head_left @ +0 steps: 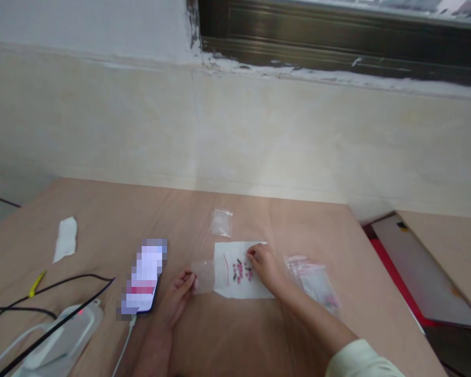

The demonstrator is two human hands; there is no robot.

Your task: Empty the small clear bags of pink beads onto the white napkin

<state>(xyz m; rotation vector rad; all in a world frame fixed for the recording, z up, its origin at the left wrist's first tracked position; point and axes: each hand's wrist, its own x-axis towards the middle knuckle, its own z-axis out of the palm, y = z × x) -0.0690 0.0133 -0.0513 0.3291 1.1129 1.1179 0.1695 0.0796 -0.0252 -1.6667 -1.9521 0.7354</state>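
Note:
My left hand (176,298) pinches the edge of a clear plastic bag (203,276), which lies flat on the board. That bag seems to cover part of a white paper sheet (223,277). Several small pink and dark pieces (241,270) lie on the sheet. My right hand (264,267) rests its fingertips on the sheet's far edge, just beside those pieces. Whether those fingers pinch anything is hidden. A small clear bag (221,222) lies beyond the sheet, and a red-striped plastic bag (314,283) lies to the right, next to my right forearm.
A light wooden board (102,209) fills the work surface. On it are a phone with a pixelated screen (143,275), a white cloth (66,239), a yellow clip (37,284), black cables (51,293) and a white plastic device (63,335). A wall rises behind; the board's right edge drops away.

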